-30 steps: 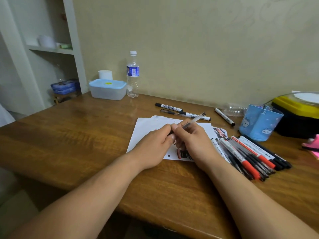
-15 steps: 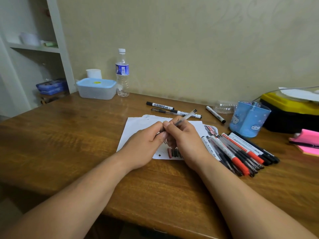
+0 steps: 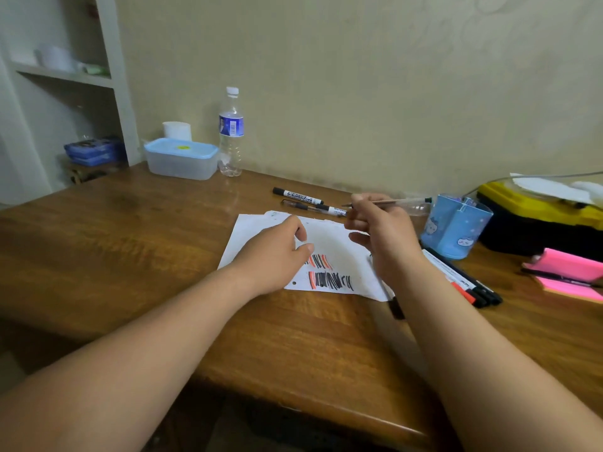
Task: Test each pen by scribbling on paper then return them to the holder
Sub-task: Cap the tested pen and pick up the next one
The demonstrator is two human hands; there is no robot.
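Pen (image 3: 401,201) pinched in right hand (image 3: 385,236) grip; left hand (image 3: 274,256) on paper (image 3: 329,239), grip unclear; marker (image 3: 297,194) print illegible.

Wooden counter (image 3: 130,249) carries a scribbled paper (image 3: 329,243). Just behind the paper lie two markers (image 3: 297,194); right of it stand a blue pen holder (image 3: 455,228), loose pens (image 3: 463,282) and pink notes (image 3: 567,272); far behind-left, a lidded box (image 3: 181,159) and bottle (image 3: 231,135)

Blue holder (image 3: 455,227), pink notepad (image 3: 569,272)
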